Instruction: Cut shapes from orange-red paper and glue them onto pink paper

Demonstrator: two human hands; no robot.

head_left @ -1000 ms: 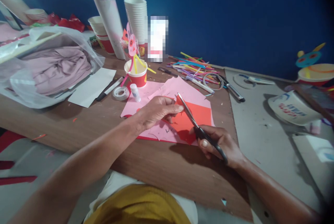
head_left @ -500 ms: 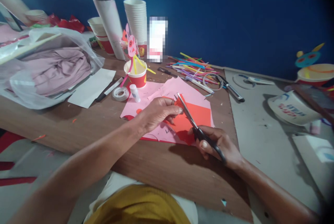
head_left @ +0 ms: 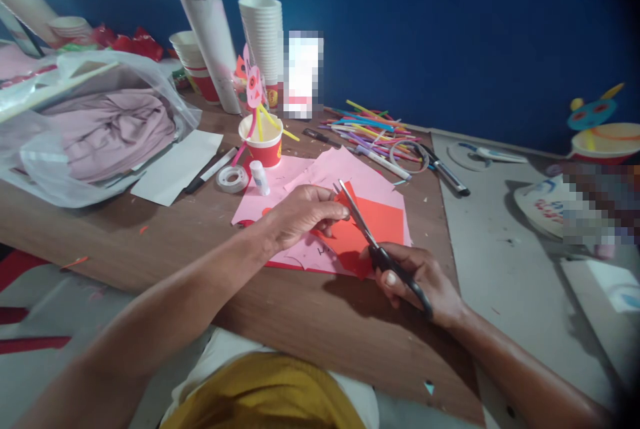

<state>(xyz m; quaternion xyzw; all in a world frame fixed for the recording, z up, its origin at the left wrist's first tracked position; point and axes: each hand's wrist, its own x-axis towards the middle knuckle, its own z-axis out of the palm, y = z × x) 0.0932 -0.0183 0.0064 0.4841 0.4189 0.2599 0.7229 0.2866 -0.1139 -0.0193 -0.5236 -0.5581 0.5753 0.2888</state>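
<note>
Orange paper piece (head_left: 349, 188) is held between the two hands, at the blades of the scissors (head_left: 381, 256).
It is pinched by the left hand (head_left: 303, 216); the scissors are gripped by the right hand (head_left: 425, 276). Below, an orange sheet (head_left: 384, 219) is laid over pink paper (head_left: 325, 170) on the brown table (head_left: 310, 316).

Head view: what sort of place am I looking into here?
Most likely a craft workspace, though whether classroom, shop or home I can't tell. The right hand holds scissors by orange paper, colourful thin sticks lie heaped behind, and a paper cup bears a pink cut-out face.
</note>
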